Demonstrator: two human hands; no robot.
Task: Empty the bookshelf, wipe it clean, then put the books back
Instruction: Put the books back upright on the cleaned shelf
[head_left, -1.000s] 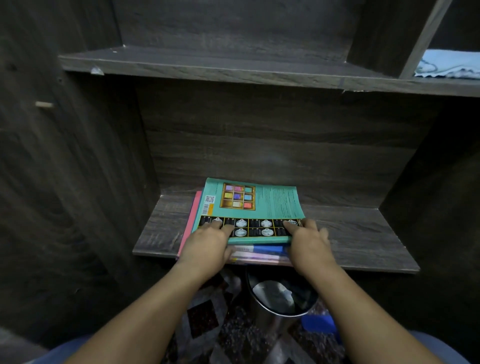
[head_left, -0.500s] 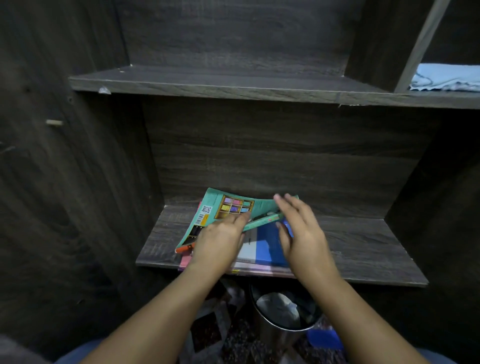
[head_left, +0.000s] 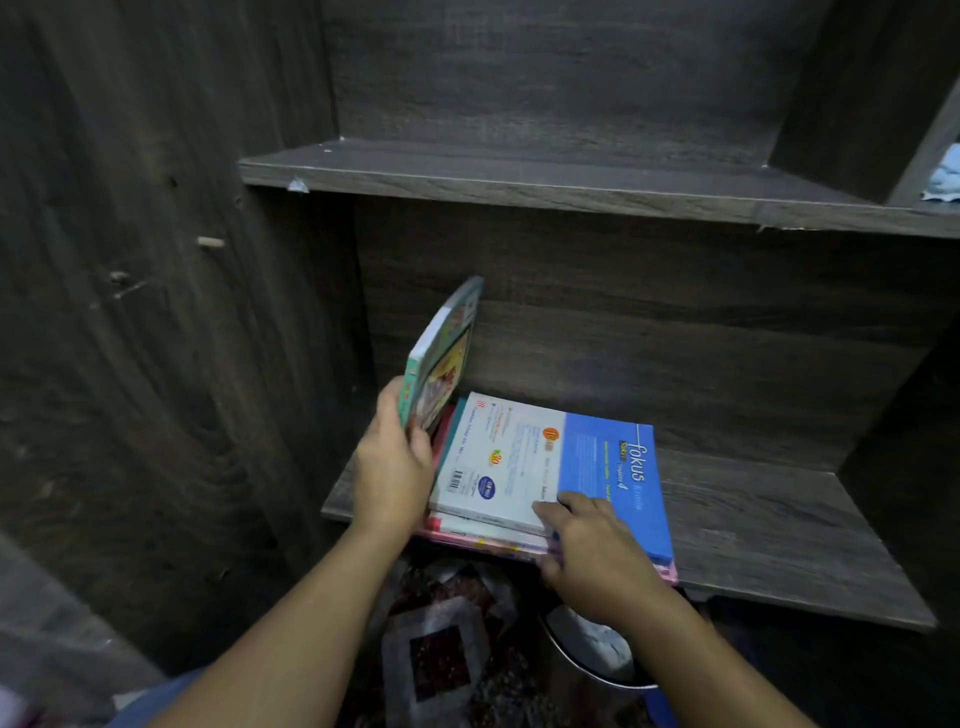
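A dark wooden bookshelf has a lower shelf (head_left: 769, 525) carrying a flat stack of books. My left hand (head_left: 392, 467) grips a thin teal book (head_left: 441, 358) by its lower edge and holds it upright near the left wall of the compartment. A white and blue book (head_left: 550, 457) lies on top of the stack, with pink-edged books under it. My right hand (head_left: 592, 551) grips the front edge of that stack, thumb on the white and blue cover.
The upper shelf (head_left: 519, 182) is bare. A light blue cloth (head_left: 943, 179) lies in the far right compartment. Below the lower shelf stand a metal bin (head_left: 592, 649) and a patterned floor. A wooden peg (head_left: 210, 242) sticks out of the left wall.
My left hand lifted the teal book off the stack and tilted it upright to the left. My right hand dropped from the teal book to the stack's front edge. The view shifted left.
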